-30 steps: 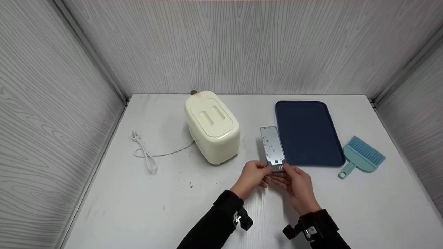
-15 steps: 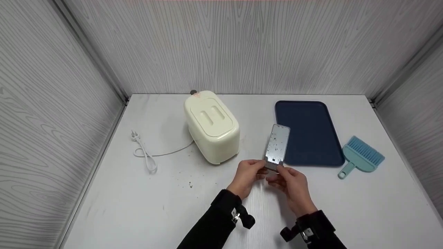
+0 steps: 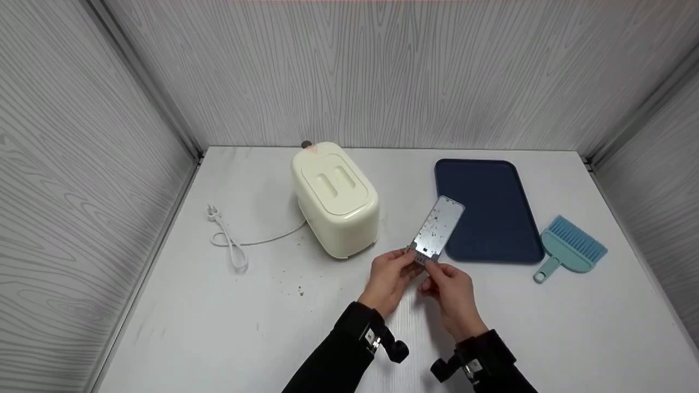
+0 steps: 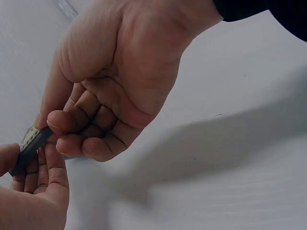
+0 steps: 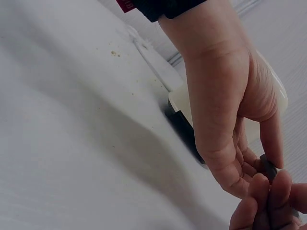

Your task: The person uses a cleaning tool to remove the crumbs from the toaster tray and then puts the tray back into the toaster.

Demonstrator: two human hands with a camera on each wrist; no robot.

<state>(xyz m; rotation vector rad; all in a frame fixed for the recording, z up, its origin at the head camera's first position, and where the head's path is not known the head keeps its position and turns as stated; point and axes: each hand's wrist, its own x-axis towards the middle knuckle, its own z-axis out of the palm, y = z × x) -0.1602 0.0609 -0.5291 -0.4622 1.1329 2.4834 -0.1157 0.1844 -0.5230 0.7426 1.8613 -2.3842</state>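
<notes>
A flat silvery crumb tray [image 3: 438, 226], speckled with dark crumbs, points away from me and leans to the right. My left hand [image 3: 385, 281] pinches the left corner of its near end between thumb and fingers. At the right corner, my right hand [image 3: 455, 297] pinches the same grey end. In the left wrist view, the dark end edge [image 4: 31, 149] shows between both hands. Most of the crumb tray is hidden behind the fingers in the right wrist view. Its far end overlaps the left edge of a navy serving tray [image 3: 486, 218] in the head view.
A cream toaster [image 3: 336, 204] with a lid stands left of the hands, its white cord and plug [image 3: 218, 221] lying farther left. Loose crumbs [image 3: 301, 291] dot the white table. A teal brush [image 3: 573, 245] lies at the right. Grey wood-grain walls [image 3: 349, 76] enclose the back and sides.
The far end of the crumb tray has swung to the right, over the navy tray's edge. Both hands have shifted slightly left and kept their hold.
</notes>
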